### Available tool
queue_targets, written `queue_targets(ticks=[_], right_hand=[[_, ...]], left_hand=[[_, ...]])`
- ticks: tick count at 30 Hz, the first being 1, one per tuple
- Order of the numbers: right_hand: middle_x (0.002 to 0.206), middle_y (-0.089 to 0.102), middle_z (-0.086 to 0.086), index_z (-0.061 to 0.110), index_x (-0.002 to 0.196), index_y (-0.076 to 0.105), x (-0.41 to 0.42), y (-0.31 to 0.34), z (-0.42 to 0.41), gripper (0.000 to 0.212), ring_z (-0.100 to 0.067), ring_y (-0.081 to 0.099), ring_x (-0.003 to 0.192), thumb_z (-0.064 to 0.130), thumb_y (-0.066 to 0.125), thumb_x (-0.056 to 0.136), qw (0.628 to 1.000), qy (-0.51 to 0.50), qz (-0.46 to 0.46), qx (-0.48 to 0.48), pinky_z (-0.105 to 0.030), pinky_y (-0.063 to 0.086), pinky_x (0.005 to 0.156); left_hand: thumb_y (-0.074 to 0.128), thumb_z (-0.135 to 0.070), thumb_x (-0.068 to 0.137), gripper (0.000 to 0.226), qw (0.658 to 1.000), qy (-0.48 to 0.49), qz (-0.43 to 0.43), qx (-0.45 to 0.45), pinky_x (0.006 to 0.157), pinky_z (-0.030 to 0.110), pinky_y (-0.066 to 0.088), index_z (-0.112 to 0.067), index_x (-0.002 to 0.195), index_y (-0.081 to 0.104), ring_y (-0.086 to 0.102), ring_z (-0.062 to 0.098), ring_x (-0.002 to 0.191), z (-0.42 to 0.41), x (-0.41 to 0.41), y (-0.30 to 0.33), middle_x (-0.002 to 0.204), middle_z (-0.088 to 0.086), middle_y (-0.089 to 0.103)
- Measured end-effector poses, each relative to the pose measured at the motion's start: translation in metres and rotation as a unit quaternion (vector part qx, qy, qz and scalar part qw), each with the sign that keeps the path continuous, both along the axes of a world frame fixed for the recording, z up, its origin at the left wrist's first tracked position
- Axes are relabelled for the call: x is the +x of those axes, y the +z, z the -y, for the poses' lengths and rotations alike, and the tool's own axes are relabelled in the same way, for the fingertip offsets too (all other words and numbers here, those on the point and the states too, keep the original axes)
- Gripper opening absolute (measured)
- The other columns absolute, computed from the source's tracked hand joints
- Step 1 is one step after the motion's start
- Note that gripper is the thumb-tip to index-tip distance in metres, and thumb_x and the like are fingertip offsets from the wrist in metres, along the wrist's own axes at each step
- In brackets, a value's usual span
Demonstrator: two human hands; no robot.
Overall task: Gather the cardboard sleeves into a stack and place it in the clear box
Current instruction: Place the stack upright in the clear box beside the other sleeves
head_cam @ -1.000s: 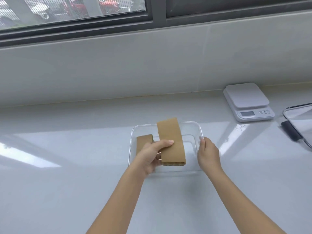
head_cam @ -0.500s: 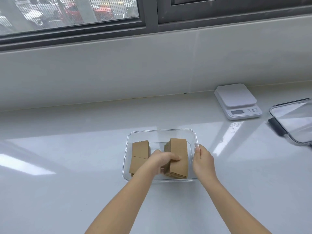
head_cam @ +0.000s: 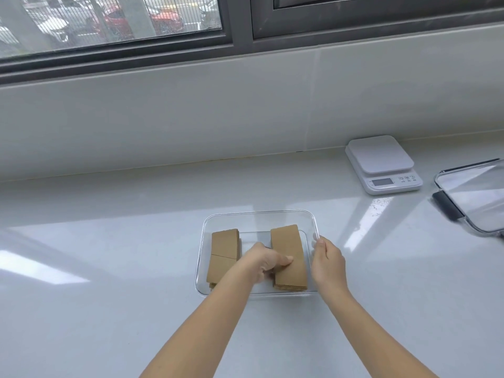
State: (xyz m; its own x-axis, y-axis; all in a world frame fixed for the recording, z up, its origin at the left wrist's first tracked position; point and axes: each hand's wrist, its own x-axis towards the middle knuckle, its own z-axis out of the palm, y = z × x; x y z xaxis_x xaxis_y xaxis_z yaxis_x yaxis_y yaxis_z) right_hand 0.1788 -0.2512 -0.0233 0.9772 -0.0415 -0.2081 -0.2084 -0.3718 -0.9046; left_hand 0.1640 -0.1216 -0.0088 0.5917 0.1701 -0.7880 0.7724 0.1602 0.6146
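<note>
A clear rectangular box [head_cam: 259, 214] sits on the white counter in front of me. Inside it, on the right, lies a stack of brown cardboard sleeves [head_cam: 289, 249]. My left hand [head_cam: 266, 261] grips that stack from its left side, thumb on top. A second pile of brown sleeves [head_cam: 223, 252] lies in the left half of the box, partly hidden by my left wrist. My right hand [head_cam: 327, 260] holds the box's right wall, fingers curled over the rim.
A white kitchen scale [head_cam: 381, 165] stands at the back right of the counter. A clear lid with a black clasp [head_cam: 474, 197] lies at the right edge. A tiled wall and a window run along the back.
My left hand has lowered the stack from a raised, tilted position down flat into the right half of the box. My right hand stayed on the box's right wall.
</note>
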Motion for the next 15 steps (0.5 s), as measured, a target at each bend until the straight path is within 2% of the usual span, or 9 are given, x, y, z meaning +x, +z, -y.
queue_targets(ticks=[1,2,4,7,15], right_hand=[[0.090,0.064,-0.026,-0.008,0.089,0.057,-0.001,-0.001,0.000,0.039,-0.042,0.056,0.090,0.019,0.030,0.099,1.000,-0.004,-0.004,0.011,-0.044,0.046,0.076],[0.077,0.062,-0.019,-0.001,0.076,0.056,-0.001,-0.001,0.000,0.040,-0.039,0.054,0.078,0.019,0.030,0.099,1.000,-0.007,-0.005,0.017,-0.040,0.044,0.068],[0.056,0.047,-0.001,0.014,0.057,0.040,-0.002,-0.002,0.000,0.042,-0.025,0.044,0.060,0.021,0.031,0.098,1.000,-0.014,-0.003,0.018,-0.035,0.035,0.056],[0.054,0.044,0.005,0.018,0.056,0.037,0.000,-0.003,0.000,0.043,-0.016,0.042,0.054,0.021,0.031,0.098,1.000,-0.018,-0.006,0.016,-0.033,0.035,0.055],[0.056,0.050,0.003,0.018,0.058,0.040,0.001,-0.002,-0.001,0.042,-0.014,0.046,0.056,0.020,0.030,0.099,1.000,-0.012,0.001,-0.007,-0.033,0.037,0.056]], left_hand=[[0.071,0.000,0.078,0.049,1.000,-0.006,0.002,0.001,0.090,0.045,0.053,0.006,0.123,0.052,0.064,0.032,0.105,0.010,0.002,-0.002,0.121,0.022,0.064],[0.070,-0.002,0.079,0.049,1.000,-0.014,0.001,0.010,0.093,0.044,0.052,0.004,0.123,0.051,0.063,0.033,0.109,0.020,0.005,-0.004,0.123,0.022,0.063],[0.070,-0.008,0.079,0.049,0.999,-0.022,-0.004,0.042,0.097,0.043,0.050,-0.002,0.124,0.051,0.060,0.032,0.113,0.032,0.007,-0.008,0.126,0.019,0.060],[0.068,-0.011,0.081,0.048,0.998,-0.032,-0.001,0.050,0.098,0.044,0.050,-0.005,0.125,0.051,0.058,0.032,0.115,0.037,0.012,-0.013,0.129,0.017,0.057],[0.062,-0.010,0.084,0.047,0.997,-0.055,0.007,0.046,0.100,0.046,0.048,-0.004,0.129,0.049,0.056,0.034,0.118,0.037,0.012,-0.013,0.133,0.020,0.053]])
